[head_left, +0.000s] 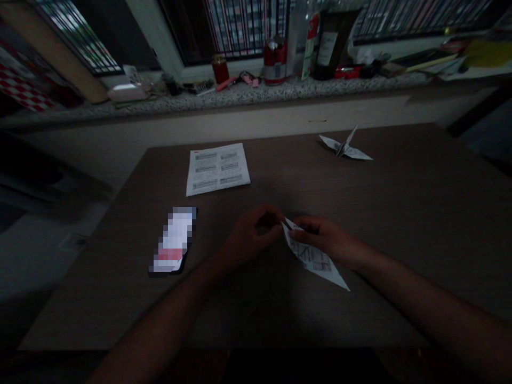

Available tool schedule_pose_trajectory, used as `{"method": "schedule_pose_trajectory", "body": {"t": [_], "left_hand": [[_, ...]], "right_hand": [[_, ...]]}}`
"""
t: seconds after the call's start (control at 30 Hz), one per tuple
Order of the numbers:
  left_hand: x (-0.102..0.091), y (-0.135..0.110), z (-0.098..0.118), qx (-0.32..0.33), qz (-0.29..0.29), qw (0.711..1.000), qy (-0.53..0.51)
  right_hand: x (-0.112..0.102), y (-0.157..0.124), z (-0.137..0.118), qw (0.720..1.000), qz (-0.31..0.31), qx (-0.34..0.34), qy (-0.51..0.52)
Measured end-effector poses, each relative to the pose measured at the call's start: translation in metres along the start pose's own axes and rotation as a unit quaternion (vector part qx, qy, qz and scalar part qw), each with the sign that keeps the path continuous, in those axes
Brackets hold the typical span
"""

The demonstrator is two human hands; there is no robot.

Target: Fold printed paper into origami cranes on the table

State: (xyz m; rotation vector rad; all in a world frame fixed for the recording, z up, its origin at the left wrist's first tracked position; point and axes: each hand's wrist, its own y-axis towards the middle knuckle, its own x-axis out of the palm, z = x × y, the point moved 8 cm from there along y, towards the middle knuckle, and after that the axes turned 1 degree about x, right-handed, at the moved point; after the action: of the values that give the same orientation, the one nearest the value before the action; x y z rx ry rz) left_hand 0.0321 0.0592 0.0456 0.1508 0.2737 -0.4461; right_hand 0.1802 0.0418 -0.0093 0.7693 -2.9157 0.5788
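A piece of folded printed paper [314, 257], long and pointed at both ends, is between my hands above the table. My right hand [320, 234] grips its upper part, with the thumb lying over the printed face. At the paper's top tip, the thumb and forefinger of my left hand [256, 229] are pinched together on the edge. The lower point of the paper sticks out toward the right, under my right wrist. Farther back on the right stands a folded paper crane [344, 148] with its wings spread.
A printed sheet [218, 169] lies at the back left of the brown table [276, 314]. Nearer, left of my left hand, is a phone [174, 240] with a lit, blurred screen. Behind the table, a stone windowsill [236, 96] carries a red can [275, 60], bottles and clutter.
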Motion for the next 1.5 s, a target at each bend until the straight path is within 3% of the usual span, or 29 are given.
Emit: {"method": "schedule_pose_trajectory", "body": {"t": [0.5,0.8,0.97,1.27,1.5], "left_hand": [[0.001,0.001,0.012,0.079,-0.040,0.987,0.131],[0.003,-0.002,0.017,0.114,0.026,0.978,0.172],[0.004,-0.004,0.018,0.106,0.044,0.985,0.128],[0.006,-0.006,-0.004,-0.004,0.070,0.997,0.013],[0.007,-0.005,-0.002,0.004,0.071,0.997,-0.016]], "right_hand": [[-0.006,0.001,-0.008,0.996,0.041,-0.028,-0.070],[-0.012,-0.002,-0.018,0.985,0.121,-0.067,-0.106],[-0.018,-0.005,-0.023,0.975,0.166,-0.087,-0.123],[-0.023,-0.008,-0.028,0.966,0.188,-0.109,-0.139],[-0.020,-0.005,-0.025,0.971,0.183,-0.115,-0.100]]}}
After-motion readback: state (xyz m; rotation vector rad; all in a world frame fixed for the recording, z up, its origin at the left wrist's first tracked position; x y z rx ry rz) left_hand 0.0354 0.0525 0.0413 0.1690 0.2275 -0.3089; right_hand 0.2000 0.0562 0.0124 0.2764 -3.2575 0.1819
